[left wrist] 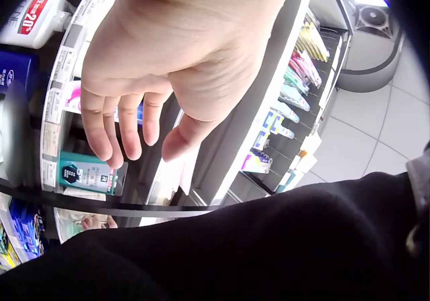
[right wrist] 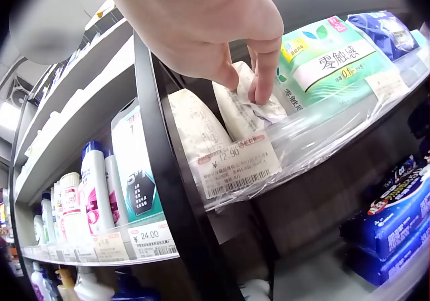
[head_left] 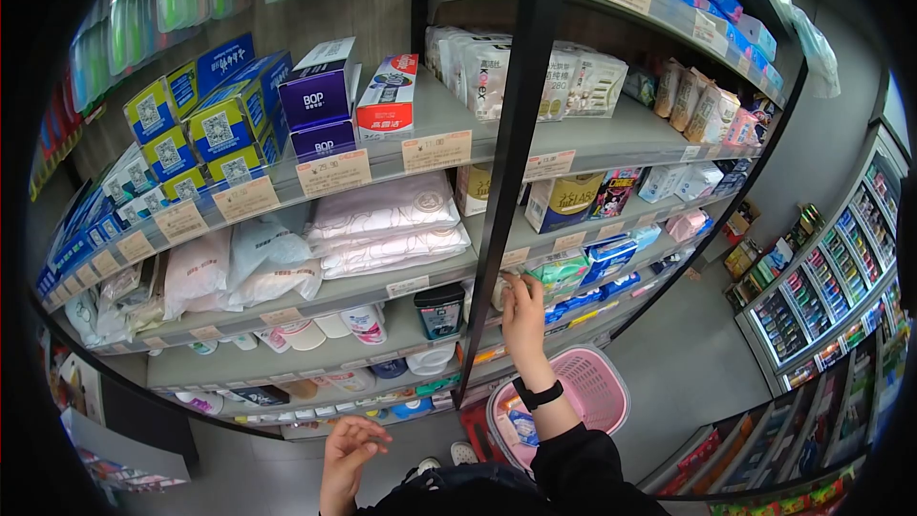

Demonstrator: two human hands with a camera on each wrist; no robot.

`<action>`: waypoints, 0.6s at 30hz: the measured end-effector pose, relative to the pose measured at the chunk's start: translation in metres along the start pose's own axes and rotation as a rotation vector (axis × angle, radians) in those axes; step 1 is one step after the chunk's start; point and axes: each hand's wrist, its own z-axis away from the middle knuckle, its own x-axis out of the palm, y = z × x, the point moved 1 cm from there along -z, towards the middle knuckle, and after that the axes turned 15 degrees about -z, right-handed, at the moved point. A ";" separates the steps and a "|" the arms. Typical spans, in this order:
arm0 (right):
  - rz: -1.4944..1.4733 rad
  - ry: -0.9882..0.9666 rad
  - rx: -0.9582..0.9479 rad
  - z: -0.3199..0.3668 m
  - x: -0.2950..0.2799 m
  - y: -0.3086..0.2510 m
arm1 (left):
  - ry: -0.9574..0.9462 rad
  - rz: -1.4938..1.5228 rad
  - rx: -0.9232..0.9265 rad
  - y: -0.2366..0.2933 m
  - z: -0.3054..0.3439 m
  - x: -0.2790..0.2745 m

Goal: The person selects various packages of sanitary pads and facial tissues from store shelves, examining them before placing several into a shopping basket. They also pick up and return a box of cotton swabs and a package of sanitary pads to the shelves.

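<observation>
My right hand [head_left: 525, 320] reaches into a lower shelf just right of the black upright post [head_left: 506, 134]. In the right wrist view its thumb and fingers pinch the top of a cream-white soft package [right wrist: 245, 116]. A second cream package [right wrist: 198, 123] stands to its left, behind a price tag [right wrist: 235, 166] reading 12.90. To the right sits a green pack of sanitary pads [right wrist: 332, 62]. My left hand [head_left: 349, 454] hangs low in front of the shelves, fingers loosely bent and holding nothing. In the left wrist view a teal box [left wrist: 87, 172] shows beyond its fingertips.
A pink basket [head_left: 616, 392] with some packs in it stands on the floor below my right arm. Shelves to the left hold purple boxes [head_left: 315, 96], quilted white packs [head_left: 382, 220] and bottles [head_left: 363, 325]. Another stocked rack [head_left: 821, 268] stands across the aisle at right.
</observation>
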 end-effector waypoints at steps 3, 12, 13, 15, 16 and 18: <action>-0.002 0.007 -0.008 -0.001 -0.002 0.003 | -0.008 -0.005 -0.007 -0.001 -0.001 0.001; -0.049 -0.028 0.035 -0.001 -0.003 0.011 | -0.040 -0.001 -0.017 -0.002 -0.003 0.005; -0.043 -0.033 0.013 -0.002 -0.005 0.010 | -0.057 0.012 -0.015 -0.003 -0.003 0.004; -0.037 -0.039 -0.005 -0.002 -0.007 0.011 | -0.053 0.007 -0.015 -0.004 -0.003 0.003; -0.042 -0.039 -0.004 -0.002 -0.008 0.011 | -0.051 0.001 -0.014 -0.004 -0.003 0.003; -0.046 -0.038 -0.001 -0.003 -0.008 0.012 | -0.053 0.003 -0.015 -0.004 -0.004 0.004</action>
